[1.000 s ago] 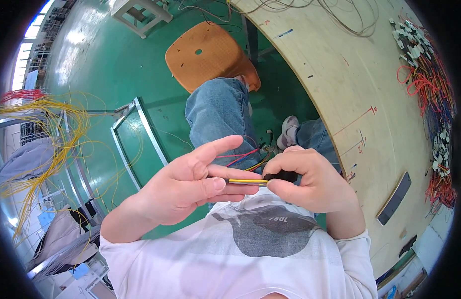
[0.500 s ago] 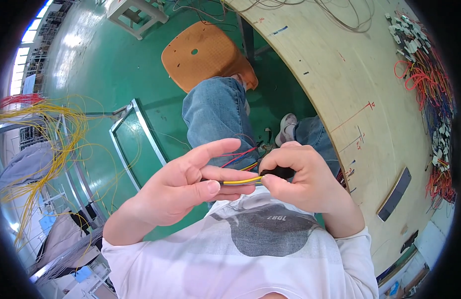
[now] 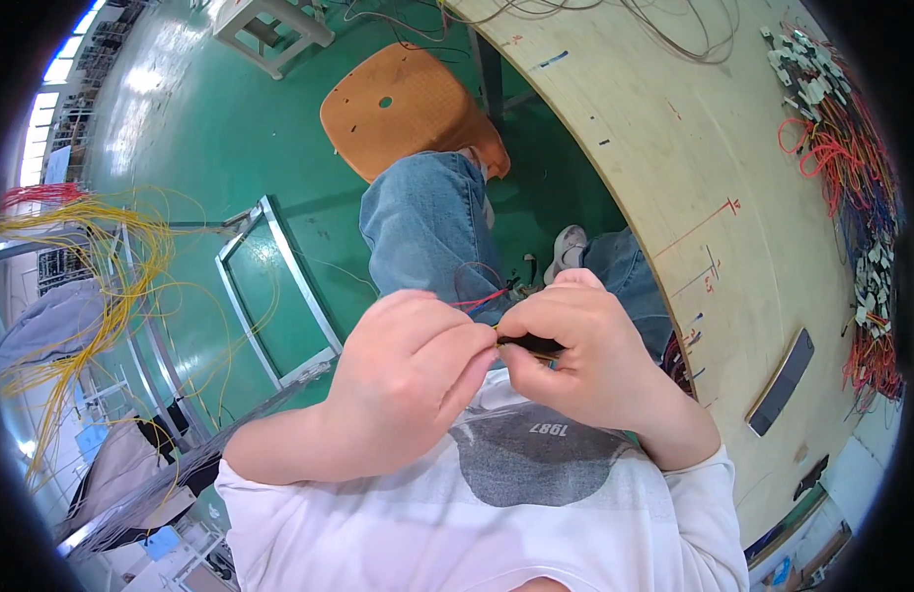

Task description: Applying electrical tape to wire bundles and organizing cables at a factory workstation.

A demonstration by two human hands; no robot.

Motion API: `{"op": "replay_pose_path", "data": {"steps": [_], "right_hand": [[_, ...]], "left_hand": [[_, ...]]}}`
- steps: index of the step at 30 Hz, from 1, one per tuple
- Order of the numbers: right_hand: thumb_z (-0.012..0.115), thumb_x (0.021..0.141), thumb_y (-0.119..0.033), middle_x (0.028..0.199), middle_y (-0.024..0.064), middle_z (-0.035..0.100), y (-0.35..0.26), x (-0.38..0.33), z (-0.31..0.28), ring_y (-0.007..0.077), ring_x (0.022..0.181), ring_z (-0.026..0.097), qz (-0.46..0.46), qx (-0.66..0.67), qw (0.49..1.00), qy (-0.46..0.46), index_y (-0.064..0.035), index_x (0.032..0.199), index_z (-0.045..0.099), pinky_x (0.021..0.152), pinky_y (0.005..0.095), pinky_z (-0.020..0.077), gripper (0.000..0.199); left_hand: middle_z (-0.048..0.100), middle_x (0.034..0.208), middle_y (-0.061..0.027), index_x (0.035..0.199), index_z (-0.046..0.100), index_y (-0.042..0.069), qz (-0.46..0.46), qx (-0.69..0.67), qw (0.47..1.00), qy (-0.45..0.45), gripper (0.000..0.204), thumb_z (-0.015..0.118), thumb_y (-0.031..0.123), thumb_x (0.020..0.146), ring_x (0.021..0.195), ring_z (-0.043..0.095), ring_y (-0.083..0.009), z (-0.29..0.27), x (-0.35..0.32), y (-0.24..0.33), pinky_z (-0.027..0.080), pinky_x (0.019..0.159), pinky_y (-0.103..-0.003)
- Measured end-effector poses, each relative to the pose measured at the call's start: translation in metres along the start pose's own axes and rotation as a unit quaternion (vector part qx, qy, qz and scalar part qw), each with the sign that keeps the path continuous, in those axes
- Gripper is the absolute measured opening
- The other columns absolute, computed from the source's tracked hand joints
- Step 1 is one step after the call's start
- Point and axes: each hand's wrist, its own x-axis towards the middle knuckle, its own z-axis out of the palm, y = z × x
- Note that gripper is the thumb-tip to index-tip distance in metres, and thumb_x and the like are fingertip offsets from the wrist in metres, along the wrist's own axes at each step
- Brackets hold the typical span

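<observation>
My left hand is closed, its back turned up. The fingertips pinch against my right fingertips in front of my shirt and appear to be on thin wires, mostly hidden under the fingers. My right hand is closed round a soft-looking black piece, perhaps tape or sleeving; its exact kind is hidden by thumb and forefinger. A trace of yellow wire shows where the two hands meet. Just beyond, a red wire sticks out above my knee.
A curved-looking wooden table with drawn marks stands at my right, bearing a phone and bundled wires with white connectors. An orange stool stands ahead. Yellow wires hang at the left near a metal frame.
My left hand has turned over from an opened palm with a yellow wire across its fingers to a closed grip beside the right fingertips. My right hand has shifted slightly left, still holding the black piece.
</observation>
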Motion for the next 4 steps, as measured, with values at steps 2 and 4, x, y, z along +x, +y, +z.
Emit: {"op": "replay_pose_path", "data": {"steps": [2, 4], "right_hand": [[0.059, 0.067, -0.008, 0.057, 0.0033, 0.053, 0.0004, -0.0005, 0.0001, 0.0189, 0.054, 0.050, 0.002, 0.003, 1.000, -0.002, -0.0069, 0.071, 0.055, 0.060, 0.0302, 0.0301, 0.005], [0.059, 0.068, -0.009, 0.060, 0.0037, 0.055, 0.0022, -0.0007, -0.0006, 0.0198, 0.057, 0.052, -0.005, 0.009, 1.000, -0.001, -0.0068, 0.073, 0.055, 0.061, 0.0314, 0.0313, 0.007]], "left_hand": [[0.058, 0.075, -0.0070, 0.078, 0.061, 0.004, -0.094, -0.066, 0.993, -0.016, 0.015, 0.067, 0.002, 0.064, 0.069, 0.057, -0.0229, 0.0005, -0.0001, 0.0039, 0.046, 0.074, -0.036], [0.058, 0.078, -0.0066, 0.084, 0.059, 0.006, -0.167, -0.115, 0.978, -0.056, 0.019, 0.065, 0.008, 0.067, 0.072, 0.056, -0.0254, -0.0007, 0.0009, 0.0065, 0.044, 0.076, -0.039]]}}
